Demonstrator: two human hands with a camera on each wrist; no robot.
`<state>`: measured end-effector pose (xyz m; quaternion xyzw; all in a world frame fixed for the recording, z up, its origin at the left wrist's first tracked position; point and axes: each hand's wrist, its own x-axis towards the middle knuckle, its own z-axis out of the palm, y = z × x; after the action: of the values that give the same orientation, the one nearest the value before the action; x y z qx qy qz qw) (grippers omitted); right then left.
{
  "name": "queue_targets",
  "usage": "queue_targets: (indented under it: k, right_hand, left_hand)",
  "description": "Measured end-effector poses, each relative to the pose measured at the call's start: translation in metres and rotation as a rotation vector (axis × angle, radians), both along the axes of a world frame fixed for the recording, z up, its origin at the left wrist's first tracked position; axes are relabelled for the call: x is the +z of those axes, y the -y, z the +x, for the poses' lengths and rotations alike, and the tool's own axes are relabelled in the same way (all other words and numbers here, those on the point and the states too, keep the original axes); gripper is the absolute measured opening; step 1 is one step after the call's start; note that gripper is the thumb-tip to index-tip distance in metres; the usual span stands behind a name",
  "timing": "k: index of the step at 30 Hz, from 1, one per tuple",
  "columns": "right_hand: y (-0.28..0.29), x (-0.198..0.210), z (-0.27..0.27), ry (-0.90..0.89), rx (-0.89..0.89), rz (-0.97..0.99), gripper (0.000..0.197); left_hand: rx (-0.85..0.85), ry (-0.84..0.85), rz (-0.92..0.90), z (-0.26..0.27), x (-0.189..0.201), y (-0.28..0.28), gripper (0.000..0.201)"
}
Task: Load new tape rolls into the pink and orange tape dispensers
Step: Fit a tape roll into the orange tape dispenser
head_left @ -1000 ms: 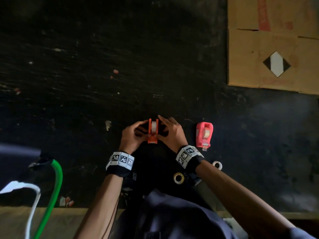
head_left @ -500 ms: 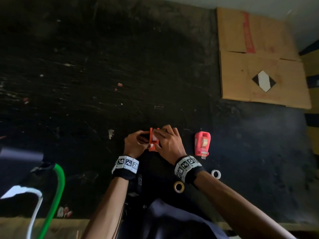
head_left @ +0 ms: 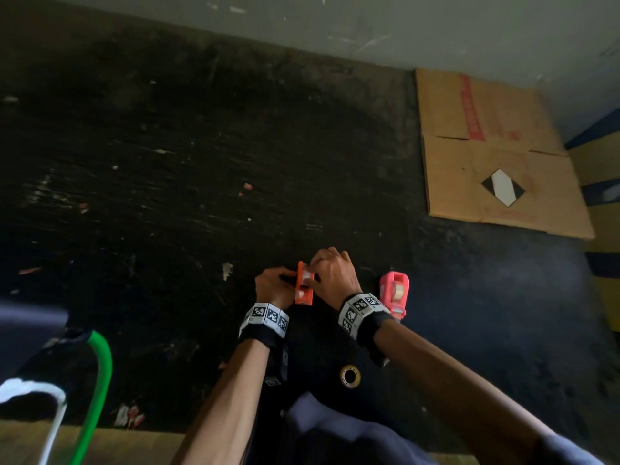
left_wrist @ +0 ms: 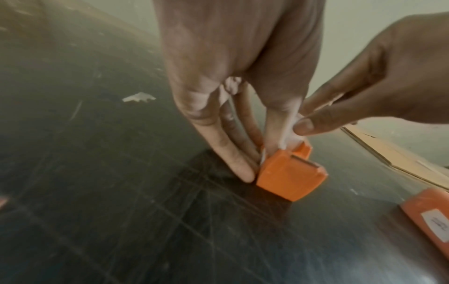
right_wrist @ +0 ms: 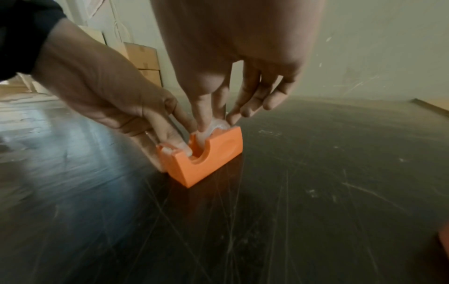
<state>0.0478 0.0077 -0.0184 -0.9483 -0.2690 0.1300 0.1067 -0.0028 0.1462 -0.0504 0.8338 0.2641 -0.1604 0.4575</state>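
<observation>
The orange tape dispenser (head_left: 303,290) stands on the dark table just ahead of me. My left hand (head_left: 285,280) grips its left side, fingers (left_wrist: 233,163) flat against the wall and thumb (right_wrist: 175,147) on the top edge. My right hand (head_left: 313,266) reaches from above and pinches the clear tape roll (right_wrist: 219,124), which sits partly down in the dispenser's slot (right_wrist: 201,153). To the right, the pink dispenser (head_left: 394,292) stands with a roll in it. A loose yellowish tape roll (head_left: 350,376) lies close to my body.
A flattened cardboard box (head_left: 496,156) lies at the back right, against the wall. A green hose (head_left: 100,374) and a white tube (head_left: 53,427) curve up at the near left. Small paper scraps (head_left: 227,270) dot the table.
My right hand's fingers have moved from the dispenser's side onto the top of the roll. The left hand keeps hold of the dispenser. The head view has tilted up toward the wall.
</observation>
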Motion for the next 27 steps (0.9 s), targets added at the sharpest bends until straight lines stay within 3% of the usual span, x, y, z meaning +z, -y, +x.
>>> queue_targets:
  k: [12, 14, 17, 18, 22, 27]
  right_hand:
    - [-0.007, 0.017, -0.008, 0.0, -0.08, -0.004, 0.024]
    - [-0.006, 0.019, -0.011, -0.023, -0.067, 0.007, 0.034]
    - [-0.005, 0.024, -0.018, -0.064, -0.051, 0.02, 0.072]
    - [-0.004, 0.022, -0.02, -0.067, -0.052, 0.015, 0.072]
    - [0.004, 0.012, -0.028, -0.019, -0.042, 0.003, 0.02]
    - [0.008, 0.012, -0.044, 0.024, -0.013, 0.044, 0.016]
  left_hand:
    - [0.043, -0.052, 0.1, 0.001, 0.019, 0.011, 0.032]
    - [0.039, -0.087, 0.108, 0.002, 0.02, 0.012, 0.035]
    - [0.037, -0.121, 0.105, 0.004, 0.018, 0.011, 0.038]
    - [0.049, -0.124, 0.093, 0.004, 0.018, 0.011, 0.038]
    - [0.095, -0.155, -0.017, 0.003, 0.02, 0.008, 0.038]
    - [0.131, -0.154, -0.051, 0.001, 0.022, 0.007, 0.037]
